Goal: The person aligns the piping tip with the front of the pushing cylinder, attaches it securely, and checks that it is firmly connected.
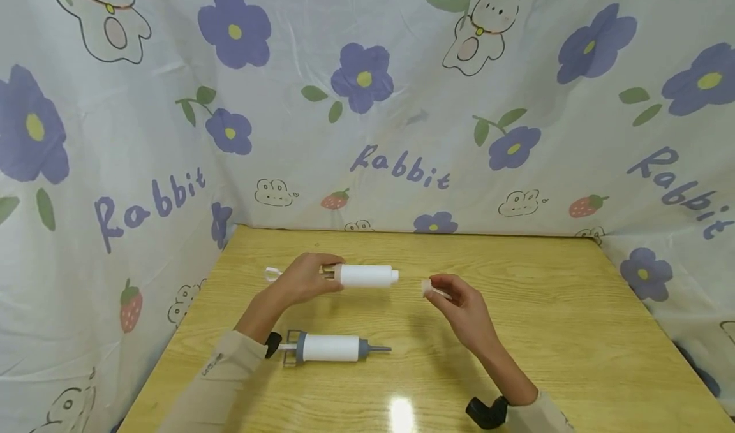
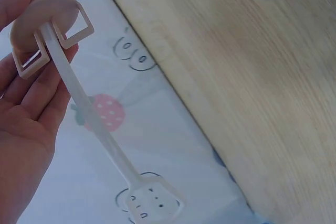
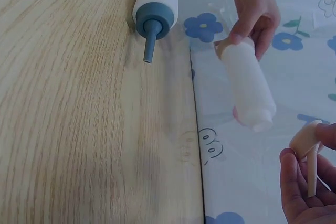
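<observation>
My left hand (image 1: 301, 278) grips a white syringe-like tube (image 1: 367, 275) by its beige end cap (image 2: 44, 19). A plunger rod (image 2: 89, 103) with a flat ring handle sticks out behind that cap, between two square finger loops. The tube's narrow open neck points toward my right hand (image 1: 467, 312). That hand pinches a beige nozzle cap (image 3: 305, 140) with a thin spout, a short gap from the neck. Nearer to me, a second white syringe (image 1: 331, 348) with blue-grey end caps and a blue-grey nozzle (image 3: 150, 43) lies on the table, touched by neither hand.
The wood-grain table (image 1: 545, 318) carries the lying syringe at its left front. Behind it and at both sides hangs a white curtain (image 1: 390, 12) printed with flowers and rabbits. A black strap piece (image 1: 487, 414) is on my right wrist.
</observation>
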The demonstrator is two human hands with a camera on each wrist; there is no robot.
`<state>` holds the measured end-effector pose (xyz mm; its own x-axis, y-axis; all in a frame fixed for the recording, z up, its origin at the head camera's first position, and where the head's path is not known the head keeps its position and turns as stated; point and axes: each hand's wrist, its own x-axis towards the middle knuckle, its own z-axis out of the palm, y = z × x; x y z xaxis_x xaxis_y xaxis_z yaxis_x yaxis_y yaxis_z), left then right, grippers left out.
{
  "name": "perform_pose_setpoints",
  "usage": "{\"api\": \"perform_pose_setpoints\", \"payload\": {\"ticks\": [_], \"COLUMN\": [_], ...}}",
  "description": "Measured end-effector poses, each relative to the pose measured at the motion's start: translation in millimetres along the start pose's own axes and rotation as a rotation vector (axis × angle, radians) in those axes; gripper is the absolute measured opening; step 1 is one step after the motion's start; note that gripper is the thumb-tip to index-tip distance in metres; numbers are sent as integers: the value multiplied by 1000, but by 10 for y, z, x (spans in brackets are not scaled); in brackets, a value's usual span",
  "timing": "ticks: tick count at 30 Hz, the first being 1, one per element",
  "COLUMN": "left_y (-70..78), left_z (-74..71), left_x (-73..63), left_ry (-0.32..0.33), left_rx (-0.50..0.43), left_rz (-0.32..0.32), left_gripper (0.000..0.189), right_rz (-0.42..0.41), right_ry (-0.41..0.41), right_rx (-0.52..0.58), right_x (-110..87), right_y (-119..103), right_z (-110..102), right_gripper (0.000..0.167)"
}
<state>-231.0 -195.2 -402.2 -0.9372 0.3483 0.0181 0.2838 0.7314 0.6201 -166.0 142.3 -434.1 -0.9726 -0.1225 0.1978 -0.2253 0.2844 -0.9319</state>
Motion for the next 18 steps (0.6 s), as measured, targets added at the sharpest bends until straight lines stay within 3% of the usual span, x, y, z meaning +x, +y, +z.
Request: {"api": "perform_pose_setpoints", "payload": {"ticks": [9,18], "left_y": [125,209], "left_z": [-28,-37], "left_x": [-75,-155], "left_ry": [21,34], "left_rx": [36,21], "left_rz": [60,68], "left_gripper": [58,57], "right_rz": [3,1], "right_ry": [-6,0], "right_rx": [-1,-24], "right_x": [21,25], "right_y": [8,-15], "right_z": [-7,-44], "right_gripper": [37,38]}}
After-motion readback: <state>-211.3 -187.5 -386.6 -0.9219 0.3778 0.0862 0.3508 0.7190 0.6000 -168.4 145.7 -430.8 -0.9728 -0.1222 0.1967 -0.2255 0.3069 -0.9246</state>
